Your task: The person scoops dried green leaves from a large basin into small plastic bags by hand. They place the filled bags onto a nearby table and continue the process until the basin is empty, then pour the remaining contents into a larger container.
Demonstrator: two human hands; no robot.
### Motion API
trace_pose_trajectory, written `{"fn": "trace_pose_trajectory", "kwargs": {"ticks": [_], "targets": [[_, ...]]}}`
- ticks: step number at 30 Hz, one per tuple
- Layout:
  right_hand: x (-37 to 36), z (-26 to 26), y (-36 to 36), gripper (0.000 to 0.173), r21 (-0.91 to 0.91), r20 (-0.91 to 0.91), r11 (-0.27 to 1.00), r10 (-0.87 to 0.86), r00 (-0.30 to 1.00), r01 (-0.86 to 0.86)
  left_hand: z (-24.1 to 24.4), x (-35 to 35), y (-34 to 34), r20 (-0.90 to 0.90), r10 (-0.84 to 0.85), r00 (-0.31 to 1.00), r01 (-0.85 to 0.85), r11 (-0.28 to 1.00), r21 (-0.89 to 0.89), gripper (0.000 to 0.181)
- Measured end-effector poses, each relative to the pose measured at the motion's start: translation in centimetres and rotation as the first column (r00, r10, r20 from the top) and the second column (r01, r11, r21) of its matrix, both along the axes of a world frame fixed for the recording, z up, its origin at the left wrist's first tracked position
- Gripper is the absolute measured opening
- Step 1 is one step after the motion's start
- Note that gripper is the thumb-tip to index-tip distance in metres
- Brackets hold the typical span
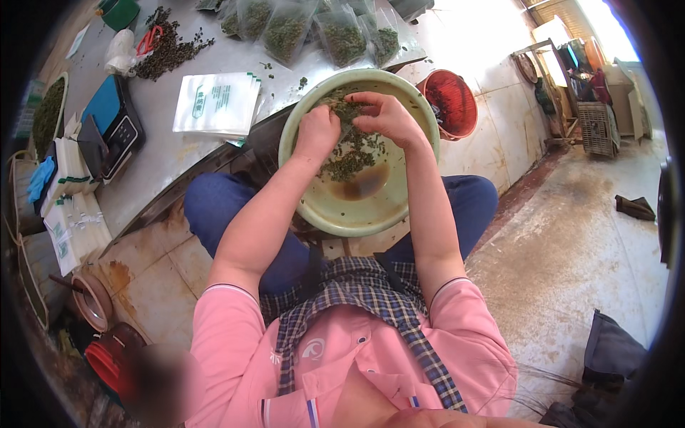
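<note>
A pale green plastic basin (369, 216) stands between my knees, with small green peppercorn-like berries (348, 166) on stems and a patch of brown liquid inside. Over its far half, my left hand (319, 131) is closed on the edge of what looks like a clear plastic bag (342, 101) with green berries in it. My right hand (388, 117) is curled at the bag's right side, thumb and fingers apart. Whether its fingertips pinch the bag or some berries cannot be made out.
The metal table (160, 155) holds a stack of printed plastic bags (214, 104), a digital scale (115, 123), filled bags (289, 32) and red-handled scissors (149, 40) beside dark berries (171, 59). A red bucket (455, 104) stands right of the basin. Further right is a plastic crate (596, 128).
</note>
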State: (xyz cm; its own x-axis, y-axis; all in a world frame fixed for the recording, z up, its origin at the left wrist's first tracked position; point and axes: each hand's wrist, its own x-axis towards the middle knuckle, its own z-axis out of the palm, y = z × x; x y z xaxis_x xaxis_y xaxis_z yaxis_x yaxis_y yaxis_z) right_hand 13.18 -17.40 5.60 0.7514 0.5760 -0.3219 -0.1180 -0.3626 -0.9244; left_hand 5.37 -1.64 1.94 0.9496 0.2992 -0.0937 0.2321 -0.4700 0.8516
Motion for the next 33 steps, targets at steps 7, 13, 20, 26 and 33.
{"fn": "trace_pose_trajectory", "kwargs": {"ticks": [7, 13, 20, 26, 33], "targets": [[0.7, -4.7, 0.4, 0.046, -0.463, 0.370, 0.866, -0.005, 0.929, 0.189, 0.8, -1.1, -1.7, 0.291, -0.201, 0.935, 0.188, 0.979, 0.073, 0.033], [-0.1, 1.3, 0.3, 0.042, -0.021, -0.014, 0.994, -0.110, 0.994, 0.110, -0.5, -0.4, 0.1, 0.107, -0.045, 0.993, 0.055, 0.995, -0.088, 0.031], [1.1, -0.9, -1.2, 0.028, -0.147, 0.087, 0.966, -0.200, 0.976, 0.211, 0.5, 0.4, 1.9, 0.264, -0.084, 0.961, 0.202, 0.863, -0.463, 0.044], [0.1, 1.0, -0.9, 0.034, 0.181, -0.322, 0.957, -0.160, 0.933, 0.226, -0.1, -1.6, 0.5, 0.296, -0.162, 0.941, 0.151, 0.987, 0.060, 0.062], [-1.0, -9.7, -4.1, 0.027, -0.102, -0.111, 0.888, -0.458, 0.882, 0.448, 1.6, -1.5, 2.0, 0.082, -0.039, 0.996, 0.082, 0.768, -0.636, 0.043]]}}
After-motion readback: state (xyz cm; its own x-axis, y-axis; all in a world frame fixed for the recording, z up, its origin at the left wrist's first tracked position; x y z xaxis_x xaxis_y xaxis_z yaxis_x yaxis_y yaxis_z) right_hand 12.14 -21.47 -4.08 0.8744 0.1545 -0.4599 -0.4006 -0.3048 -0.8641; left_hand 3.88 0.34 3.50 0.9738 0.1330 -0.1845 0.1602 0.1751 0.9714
